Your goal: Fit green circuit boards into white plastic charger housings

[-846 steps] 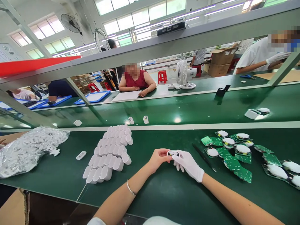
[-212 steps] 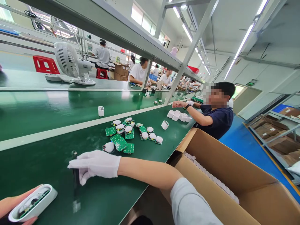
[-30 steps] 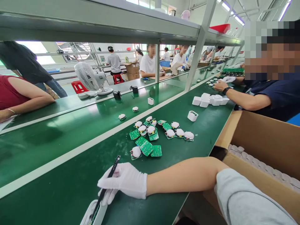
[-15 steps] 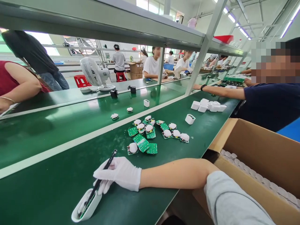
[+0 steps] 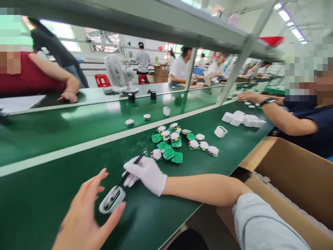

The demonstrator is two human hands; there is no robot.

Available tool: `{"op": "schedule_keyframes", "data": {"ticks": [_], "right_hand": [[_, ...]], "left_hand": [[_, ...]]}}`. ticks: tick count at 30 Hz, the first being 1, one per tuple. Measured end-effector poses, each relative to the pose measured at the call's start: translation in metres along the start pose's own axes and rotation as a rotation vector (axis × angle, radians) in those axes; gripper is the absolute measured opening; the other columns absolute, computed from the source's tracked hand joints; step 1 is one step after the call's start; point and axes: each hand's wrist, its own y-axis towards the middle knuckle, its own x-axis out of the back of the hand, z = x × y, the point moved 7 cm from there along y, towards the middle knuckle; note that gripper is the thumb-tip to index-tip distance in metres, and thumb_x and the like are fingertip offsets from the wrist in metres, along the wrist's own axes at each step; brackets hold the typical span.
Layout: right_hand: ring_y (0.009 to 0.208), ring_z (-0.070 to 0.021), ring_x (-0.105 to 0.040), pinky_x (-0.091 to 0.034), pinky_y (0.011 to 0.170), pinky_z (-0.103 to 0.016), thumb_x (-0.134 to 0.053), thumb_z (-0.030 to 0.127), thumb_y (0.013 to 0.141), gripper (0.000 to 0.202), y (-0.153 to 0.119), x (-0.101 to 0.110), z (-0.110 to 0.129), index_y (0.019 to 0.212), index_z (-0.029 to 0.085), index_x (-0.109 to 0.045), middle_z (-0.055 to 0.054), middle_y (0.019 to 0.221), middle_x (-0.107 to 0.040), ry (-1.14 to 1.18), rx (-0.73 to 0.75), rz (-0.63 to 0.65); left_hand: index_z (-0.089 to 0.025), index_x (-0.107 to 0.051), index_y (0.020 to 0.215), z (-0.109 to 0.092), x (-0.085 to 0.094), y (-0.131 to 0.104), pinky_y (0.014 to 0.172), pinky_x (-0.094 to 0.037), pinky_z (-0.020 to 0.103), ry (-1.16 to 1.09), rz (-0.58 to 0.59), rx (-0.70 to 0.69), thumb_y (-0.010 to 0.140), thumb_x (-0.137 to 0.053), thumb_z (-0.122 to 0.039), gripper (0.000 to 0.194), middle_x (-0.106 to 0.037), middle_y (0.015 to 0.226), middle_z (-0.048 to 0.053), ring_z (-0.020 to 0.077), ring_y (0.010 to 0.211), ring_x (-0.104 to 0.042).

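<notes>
My right hand (image 5: 147, 173), in a white glove, grips a pair of black tweezers (image 5: 130, 172). Their lower end reaches into a white plastic housing (image 5: 121, 199) with a green circuit board inside. The housing lies on the green table. My left hand (image 5: 88, 208) is bare, with thumb and fingers spread on either side of the housing; I see no contact. Beyond my right hand lies a loose group of circuit boards (image 5: 169, 151), several with white, puffy tops. Another white housing (image 5: 220, 131) stands farther right.
White housings (image 5: 244, 119) cluster at the table's right edge. An open cardboard box (image 5: 293, 173) with rows of white pieces sits beside my right arm. A metal post (image 5: 234, 73) and shelf (image 5: 161, 24) rise ahead. Co-workers sit right and across, near a fan (image 5: 116, 71).
My left hand has come into view, open, beside the housing. The view has shifted; my right hand still holds the tweezers in the housing. The co-worker on the right has moved their arms.
</notes>
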Motion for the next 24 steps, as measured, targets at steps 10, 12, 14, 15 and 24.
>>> {"op": "schedule_keyframes", "data": {"ticks": [10, 12, 14, 15, 24], "right_hand": [[0.048, -0.0125, -0.064, -0.053, 0.045, -0.022, -0.072, 0.043, 0.067, 0.035, -0.012, 0.009, 0.023, 0.081, 0.015, -0.056, 0.001, 0.063, -0.065, -0.192, 0.213, -0.258], [0.047, -0.0127, -0.064, -0.053, 0.045, -0.023, -0.072, 0.044, 0.068, 0.035, -0.015, 0.005, 0.021, 0.081, 0.015, -0.057, 0.0, 0.063, -0.065, -0.21, 0.224, -0.242], [0.047, -0.0123, -0.063, -0.054, 0.046, -0.023, -0.072, 0.043, 0.069, 0.034, -0.017, 0.002, 0.019, 0.08, 0.015, -0.057, 0.0, 0.062, -0.065, -0.218, 0.233, -0.241], [0.048, -0.0122, -0.064, -0.054, 0.048, -0.024, -0.072, 0.042, 0.068, 0.033, -0.018, 0.001, 0.017, 0.08, 0.015, -0.057, 0.0, 0.062, -0.065, -0.211, 0.232, -0.247], [0.049, -0.0119, -0.064, -0.055, 0.052, -0.025, -0.073, 0.037, 0.067, 0.031, -0.026, 0.001, 0.017, 0.081, 0.017, -0.055, 0.002, 0.063, -0.065, -0.119, 0.219, -0.308]], "left_hand": [[-0.022, -0.069, 0.085, -0.001, -0.017, -0.001, 0.07, -0.049, 0.026, -0.347, 0.173, 0.135, 0.071, -0.067, -0.027, 0.015, -0.068, 0.087, 0.001, 0.0161, 0.077, -0.062], [-0.022, -0.07, 0.083, -0.002, -0.016, -0.002, 0.07, -0.049, 0.026, -0.361, 0.167, 0.133, 0.071, -0.067, -0.026, 0.013, -0.068, 0.088, 0.001, 0.0159, 0.077, -0.062], [-0.022, -0.071, 0.082, -0.002, -0.017, -0.004, 0.07, -0.049, 0.026, -0.375, 0.162, 0.133, 0.072, -0.067, -0.027, 0.012, -0.068, 0.088, 0.001, 0.016, 0.077, -0.062], [-0.022, -0.072, 0.082, -0.002, -0.017, -0.004, 0.069, -0.049, 0.026, -0.381, 0.161, 0.137, 0.072, -0.067, -0.028, 0.012, -0.068, 0.087, 0.001, 0.016, 0.076, -0.062], [-0.023, -0.073, 0.079, -0.003, -0.016, -0.005, 0.067, -0.048, 0.024, -0.376, 0.132, 0.16, 0.071, -0.069, -0.027, 0.01, -0.068, 0.085, -0.001, 0.0145, 0.074, -0.062]]}}
